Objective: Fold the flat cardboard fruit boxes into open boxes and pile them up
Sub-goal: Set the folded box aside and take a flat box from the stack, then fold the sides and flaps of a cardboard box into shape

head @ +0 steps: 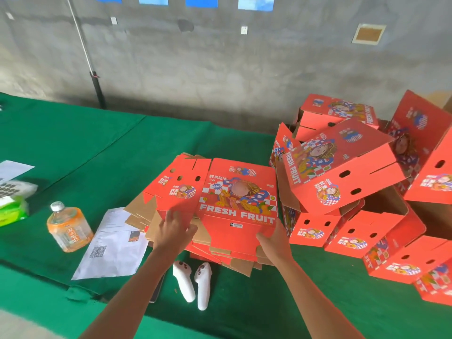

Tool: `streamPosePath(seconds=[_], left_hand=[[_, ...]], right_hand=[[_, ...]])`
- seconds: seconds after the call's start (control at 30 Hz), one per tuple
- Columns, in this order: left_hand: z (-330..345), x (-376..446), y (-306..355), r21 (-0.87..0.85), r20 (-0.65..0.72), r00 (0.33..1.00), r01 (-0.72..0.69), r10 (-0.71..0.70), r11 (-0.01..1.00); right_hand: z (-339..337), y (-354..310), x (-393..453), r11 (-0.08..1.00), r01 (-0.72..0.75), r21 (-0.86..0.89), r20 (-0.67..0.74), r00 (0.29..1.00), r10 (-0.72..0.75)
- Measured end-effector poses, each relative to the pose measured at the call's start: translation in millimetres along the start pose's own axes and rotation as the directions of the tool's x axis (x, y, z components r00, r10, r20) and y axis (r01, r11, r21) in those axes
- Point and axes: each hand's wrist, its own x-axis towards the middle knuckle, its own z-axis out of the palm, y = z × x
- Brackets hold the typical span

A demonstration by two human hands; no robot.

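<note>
**Two hands on the top flat of the stack**

Head view: both hands meet the uppermost flat fruit box point(238, 199), a red printed cardboard blank lying on a stack of flat blanks point(220, 253) near the middle of the green table cover point(97, 148). The top blank's long axis runs left to right across the view. Its "FRESH FRUIT" lettering reads upright toward the person, and its vented side flap extends to the left and away. The left hand point(175, 228) lies on the near left part of the blank, fingers spread and bent over the cardboard; whether it grips an edge or only presses cannot be told. The right hand point(274, 241) holds the near right corner, thumb on top and fingers curled under the edge.

To the right, touching and leaning on one another, sits a loose pile of folded boxes point(354, 192); several lie tilted, some showing brown open insides, and one on top slants down to the left.

Left of the stack lie a printed sheet with a QR code point(110, 248) and, beside it, a bottle of orange drink point(68, 228) standing upright. A green tissue pack point(12, 209) sits at the left edge. Just in front of the stack, two white handheld controllers point(193, 282) rest side by side on the cover.
</note>
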Motion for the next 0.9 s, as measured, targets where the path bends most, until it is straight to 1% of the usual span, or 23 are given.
streamPosePath(seconds=[0.1, 0.17, 0.23, 0.27, 0.3, 0.37, 0.43, 0.47, 0.5, 0.57, 0.6, 0.67, 0.77, 0.83, 0.87, 0.9], left_hand=[[-11.4, -4.5, -7.7, -0.011, -0.082, 0.996, -0.034, 0.033, 0.999], [-18.9, -4.9, -17.4, -0.017, -0.157, 0.986, -0.059, 0.056, 0.998], [-30.4, -4.4, -27.1, -0.069, -0.228, 0.973, -0.045, 0.028, 0.997], [-37.0, -2.8, -30.4, -0.099, -0.272, 0.962, -0.047, 0.019, 0.994], [-45.4, -0.8, -31.0, -0.128, -0.309, 0.951, -0.047, 0.005, 0.991], [-65.7, 2.5, -25.6, -0.169, -0.331, 0.943, -0.044, -0.015, 0.985], [-86.7, 5.9, -15.9, -0.215, -0.384, 0.923, -0.085, -0.004, 0.973], [-98.3, 8.3, -10.8, -0.272, -0.416, 0.909, -0.101, -0.022, 0.957], [-112.3, 10.5, -3.5, -0.353, -0.442, 0.894, -0.101, -0.070, 0.930], [-141.5, 16.6, 9.6, -0.463, -0.473, 0.868, -0.099, -0.151, 0.881], [-155.4, 20.8, 15.7, -0.495, -0.483, 0.859, -0.108, -0.170, 0.862], [-180.6, 29.2, 28.0, -0.599, -0.488, 0.843, -0.136, -0.225, 0.789], [-205.7, 41.5, 51.4, -0.763, -0.464, 0.824, -0.187, -0.324, 0.619], [-213.2, 47.6, 66.0, -0.849, -0.400, 0.844, -0.195, -0.356, 0.492], [-213.3, 48.6, 71.8, -0.861, -0.389, 0.852, -0.203, -0.349, 0.466], [-211.2, 49.0, 77.3, -0.850, -0.408, 0.846, -0.214, -0.345, 0.481]], right_hand=[[-5.0, -9.1, -2.5, 0.997, 0.021, 0.070, 0.014, 1.000, -0.022], [-8.7, -16.6, -4.9, 0.983, 0.036, 0.182, 0.049, 0.998, -0.046], [-14.4, -26.9, -6.6, 0.952, 0.076, 0.297, 0.080, 0.991, -0.105], [-18.8, -36.0, -9.8, 0.936, 0.102, 0.336, 0.068, 0.989, -0.132], [-23.5, -46.2, -11.8, 0.922, 0.140, 0.361, 0.023, 0.987, -0.159], [-31.9, -66.2, -12.1, 0.870, 0.241, 0.431, -0.146, 0.970, -0.196], [-39.9, -88.7, -9.2, 0.790, 0.366, 0.491, -0.311, 0.921, -0.233], [-44.1, -99.6, -6.3, 0.764, 0.411, 0.497, -0.359, 0.899, -0.250], [-49.1, -109.6, -2.7, 0.747, 0.446, 0.493, -0.387, 0.881, -0.272], [-63.0, -133.0, 2.2, 0.734, 0.506, 0.452, -0.415, 0.848, -0.329], [-71.0, -144.4, 4.5, 0.731, 0.517, 0.444, -0.402, 0.845, -0.354], [-87.9, -166.5, 6.5, 0.706, 0.504, 0.498, -0.355, 0.861, -0.365], [-119.5, -187.6, 8.4, 0.661, 0.437, 0.610, -0.274, 0.899, -0.342], [-137.0, -195.8, 8.9, 0.631, 0.375, 0.679, -0.184, 0.919, -0.347], [-143.7, -198.2, 8.8, 0.616, 0.345, 0.708, -0.146, 0.925, -0.351], [-148.1, -199.7, 8.6, 0.597, 0.318, 0.736, -0.114, 0.928, -0.354]])
